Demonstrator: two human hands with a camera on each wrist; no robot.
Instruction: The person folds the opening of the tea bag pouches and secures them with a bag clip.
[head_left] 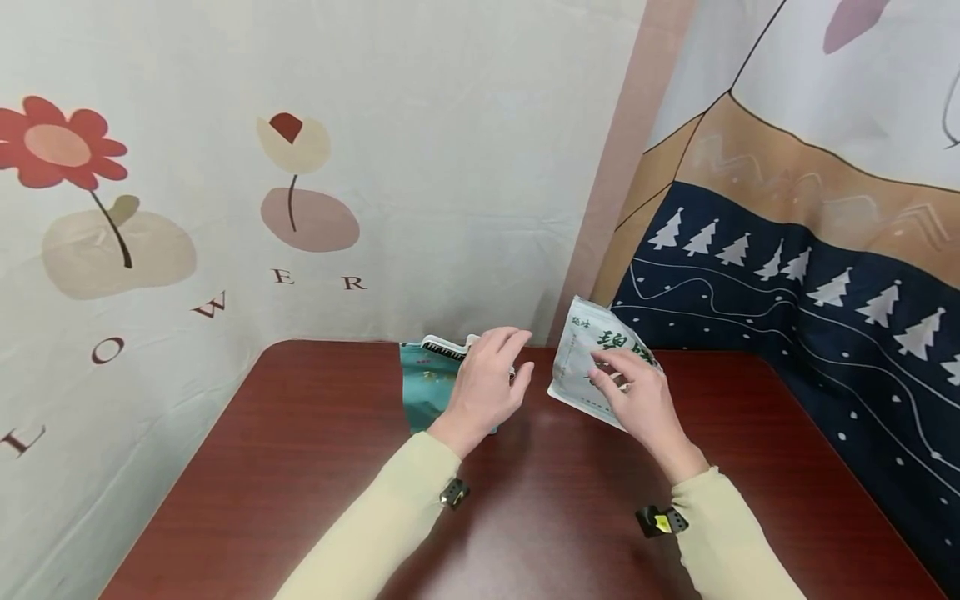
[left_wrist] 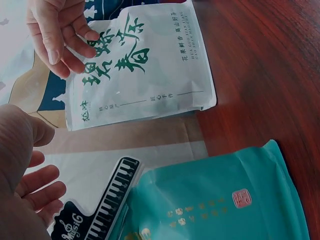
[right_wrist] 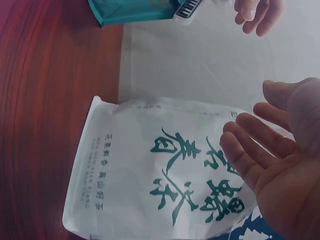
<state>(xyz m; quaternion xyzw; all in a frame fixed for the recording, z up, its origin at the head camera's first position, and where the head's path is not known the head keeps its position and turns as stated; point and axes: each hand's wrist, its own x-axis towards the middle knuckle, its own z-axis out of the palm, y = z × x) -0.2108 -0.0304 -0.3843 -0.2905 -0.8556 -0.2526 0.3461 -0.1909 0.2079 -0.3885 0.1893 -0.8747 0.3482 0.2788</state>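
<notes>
A teal pouch (head_left: 423, 387) stands at the back of the table, left of centre. Across its top edge sits a black-and-white clip (left_wrist: 111, 197) with piano keys and the word "Music" on it. My left hand (head_left: 487, 379) hovers beside the clip, fingers loosely bent around nothing. To the right, a white tea bag (right_wrist: 120, 165) with large green characters stands tilted. Next to its upper part is my right hand (head_left: 637, 396), which overlaps the bag in the head view; the fingers are relaxed and the palm shows bare in the right wrist view.
Both bags stand on a dark red wooden table (head_left: 315, 467), close to its back edge. Behind it hangs a pale cloth (head_left: 465, 167) with printed flowers and letters. A navy cloth (head_left: 720, 292) with white trees hangs at the right.
</notes>
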